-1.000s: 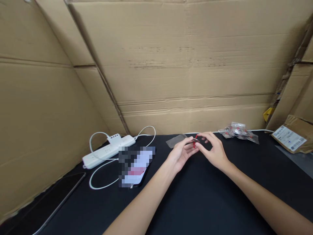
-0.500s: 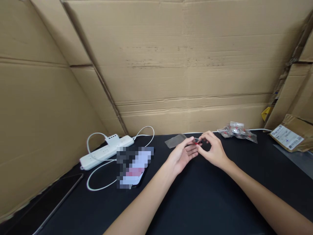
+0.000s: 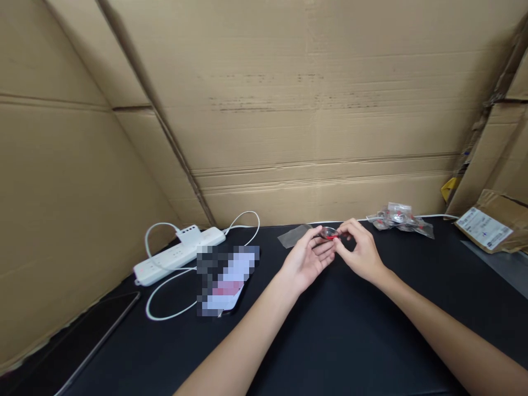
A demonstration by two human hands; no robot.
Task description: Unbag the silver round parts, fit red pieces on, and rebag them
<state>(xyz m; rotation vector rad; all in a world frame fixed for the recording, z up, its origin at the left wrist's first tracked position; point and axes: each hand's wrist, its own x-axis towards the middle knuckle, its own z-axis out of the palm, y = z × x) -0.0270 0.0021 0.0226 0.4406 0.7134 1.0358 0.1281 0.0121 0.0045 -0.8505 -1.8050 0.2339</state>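
Between my two hands is a small round piece [image 3: 329,233] with a clear or dark middle, a pale rim and red along its near edge; I cannot make out its exact kind. My left hand [image 3: 306,263], palm turned up, holds its left side at the thumb and fingertips, the other fingers curled loosely below. Thumb and fingers of my right hand [image 3: 359,250] pinch its right side. A flat clear plastic bag [image 3: 293,236] lies on the black table [image 3: 350,335] just behind my left hand.
Several small clear bags with red bits [image 3: 400,218] lie piled at the back right, near a brown parcel with a white label [image 3: 484,228]. At left are a white power strip [image 3: 179,256] with cables, a blurred-out phone [image 3: 231,283] and a dark tablet-like slab [image 3: 78,341]. Cardboard walls [image 3: 313,132] enclose the table.
The round piece has turned so that more of its face and red edge shows between my fingertips. Both hands stay in nearly the same place.
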